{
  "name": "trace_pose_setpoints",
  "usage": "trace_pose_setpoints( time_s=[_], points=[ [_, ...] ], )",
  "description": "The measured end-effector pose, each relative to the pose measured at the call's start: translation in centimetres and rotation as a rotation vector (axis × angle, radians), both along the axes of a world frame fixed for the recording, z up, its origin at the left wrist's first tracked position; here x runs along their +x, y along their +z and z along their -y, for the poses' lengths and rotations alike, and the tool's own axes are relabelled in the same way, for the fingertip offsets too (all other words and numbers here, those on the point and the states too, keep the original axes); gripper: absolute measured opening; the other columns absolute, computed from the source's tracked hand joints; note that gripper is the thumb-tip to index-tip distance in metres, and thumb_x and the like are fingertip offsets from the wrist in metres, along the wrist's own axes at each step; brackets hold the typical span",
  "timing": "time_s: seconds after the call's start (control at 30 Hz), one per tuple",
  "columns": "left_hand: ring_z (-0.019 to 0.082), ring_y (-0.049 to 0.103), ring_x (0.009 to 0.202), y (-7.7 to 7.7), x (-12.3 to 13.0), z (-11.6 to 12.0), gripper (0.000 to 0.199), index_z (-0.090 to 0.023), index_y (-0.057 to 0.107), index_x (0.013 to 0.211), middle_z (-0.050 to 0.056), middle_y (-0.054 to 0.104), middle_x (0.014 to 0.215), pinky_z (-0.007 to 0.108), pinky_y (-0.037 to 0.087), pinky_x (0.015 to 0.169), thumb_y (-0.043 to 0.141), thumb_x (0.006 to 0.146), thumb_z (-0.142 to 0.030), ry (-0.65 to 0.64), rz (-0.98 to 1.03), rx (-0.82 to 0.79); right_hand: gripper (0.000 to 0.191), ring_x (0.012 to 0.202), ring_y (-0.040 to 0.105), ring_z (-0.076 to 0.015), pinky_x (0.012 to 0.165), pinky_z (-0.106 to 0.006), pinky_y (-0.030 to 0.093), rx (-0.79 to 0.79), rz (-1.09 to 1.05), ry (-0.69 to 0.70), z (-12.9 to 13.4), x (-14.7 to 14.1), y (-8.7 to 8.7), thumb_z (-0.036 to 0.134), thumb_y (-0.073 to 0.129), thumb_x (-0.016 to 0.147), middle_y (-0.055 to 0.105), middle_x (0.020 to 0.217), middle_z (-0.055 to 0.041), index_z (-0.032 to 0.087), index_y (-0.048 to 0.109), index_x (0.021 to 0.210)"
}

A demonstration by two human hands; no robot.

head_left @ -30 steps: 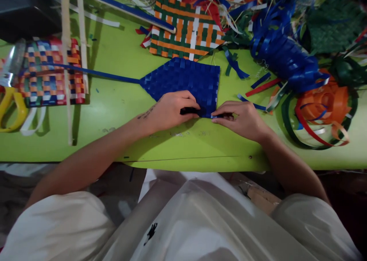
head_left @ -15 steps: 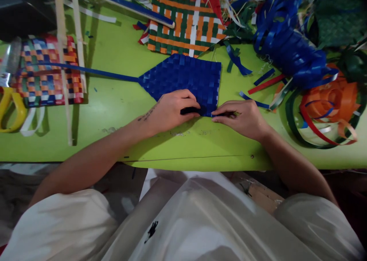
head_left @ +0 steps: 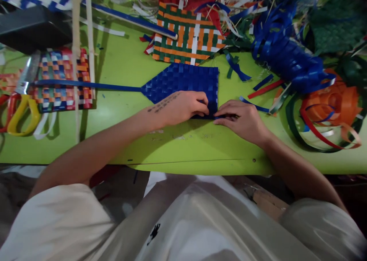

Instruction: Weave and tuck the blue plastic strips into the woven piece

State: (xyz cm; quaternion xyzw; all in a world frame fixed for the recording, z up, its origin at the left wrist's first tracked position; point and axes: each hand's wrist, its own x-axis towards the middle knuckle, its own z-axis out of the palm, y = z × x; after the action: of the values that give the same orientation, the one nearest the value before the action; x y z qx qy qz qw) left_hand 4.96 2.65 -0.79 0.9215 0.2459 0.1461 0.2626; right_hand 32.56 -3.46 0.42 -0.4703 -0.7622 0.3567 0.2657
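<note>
A blue woven piece (head_left: 187,79), pointed at its left end, lies flat on the green table (head_left: 172,152). From its point a long blue strip (head_left: 114,87) runs left across a multicoloured woven piece (head_left: 63,77). My left hand (head_left: 186,108) rests on the lower part of the blue weave with its fingers curled down near the lower edge; the fingertips are partly hidden. At the lower right corner, the thumb and forefinger of my right hand (head_left: 241,119) pinch together on the edge of the weave.
Scissors (head_left: 24,108) with red and yellow handles lie at left, near a black box (head_left: 37,25) and thin wooden sticks (head_left: 76,62). Behind is an orange, green and white woven piece (head_left: 186,35). Blue strip coils (head_left: 286,54) and an orange roll (head_left: 329,100) sit at right.
The view has shifted slightly, bringing more of the scissors and black box in. My left hand has moved a little right along the weave, its fingers more curled. My right hand stays at the corner.
</note>
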Motion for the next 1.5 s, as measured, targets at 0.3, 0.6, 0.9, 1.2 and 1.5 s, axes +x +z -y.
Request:
trace_pose_setpoints(
  time_s=[0.3, 0.6, 0.9, 1.2, 1.5],
  points=[
    [0.026, 0.076, 0.107, 1.7, 1.5, -1.8, 0.038, -0.029, 0.088, 0.109, 0.006, 0.086, 0.118, 0.034, 0.04, 0.062, 0.057, 0.101, -0.009, -0.234, -0.188, 0.136, 0.017, 0.081, 0.069, -0.0266, 0.079, -0.046, 0.057, 0.03, 0.104, -0.012, -0.1, 0.4, 0.3, 0.046, 0.089, 0.1, 0.082, 0.098, -0.0085, 0.029, 0.085, 0.099],
    [0.026, 0.069, 0.104, 0.7, 1.6, -1.7, 0.032, -0.033, 0.085, 0.111, 0.007, 0.081, 0.111, 0.034, 0.039, 0.065, 0.063, 0.107, -0.01, -0.201, -0.122, 0.145, 0.015, 0.089, 0.076, -0.0295, 0.084, -0.049, 0.058, 0.012, 0.036, 0.027, -0.3, 0.5, -0.1, 0.046, 0.088, 0.1, 0.085, 0.1, -0.0079, 0.032, 0.086, 0.094],
    [0.026, 0.071, 0.111, -0.1, 1.3, -1.4, 0.031, -0.029, 0.082, 0.116, 0.007, 0.083, 0.119, 0.035, 0.04, 0.064, 0.055, 0.111, -0.015, -0.191, -0.173, 0.231, 0.014, 0.098, 0.079, -0.0308, 0.09, -0.048, 0.061, 0.063, 0.038, 0.047, 0.1, -0.4, -0.7, 0.042, 0.083, 0.106, 0.086, 0.108, -0.0093, 0.029, 0.086, 0.101],
    [0.029, 0.079, 0.112, 0.4, -1.9, -0.6, 0.034, -0.023, 0.071, 0.131, 0.009, 0.082, 0.125, 0.039, 0.061, 0.095, 0.083, 0.103, -0.038, 0.0, -0.004, -0.174, 0.022, 0.083, 0.071, -0.0248, 0.079, -0.045, 0.061, 0.047, 0.087, 0.096, -0.2, 1.3, 0.6, 0.042, 0.09, 0.099, 0.082, 0.116, -0.0094, 0.029, 0.087, 0.116],
    [0.027, 0.081, 0.113, -0.4, -2.9, 0.8, 0.041, -0.022, 0.074, 0.129, 0.011, 0.083, 0.13, 0.042, 0.066, 0.104, 0.083, 0.105, -0.054, 0.1, 0.081, -0.217, 0.007, 0.092, 0.078, -0.0283, 0.086, -0.047, 0.064, 0.086, 0.054, 0.058, 0.1, 0.9, -0.1, 0.032, 0.087, 0.102, 0.085, 0.105, -0.0067, 0.033, 0.093, 0.104]
  ],
)
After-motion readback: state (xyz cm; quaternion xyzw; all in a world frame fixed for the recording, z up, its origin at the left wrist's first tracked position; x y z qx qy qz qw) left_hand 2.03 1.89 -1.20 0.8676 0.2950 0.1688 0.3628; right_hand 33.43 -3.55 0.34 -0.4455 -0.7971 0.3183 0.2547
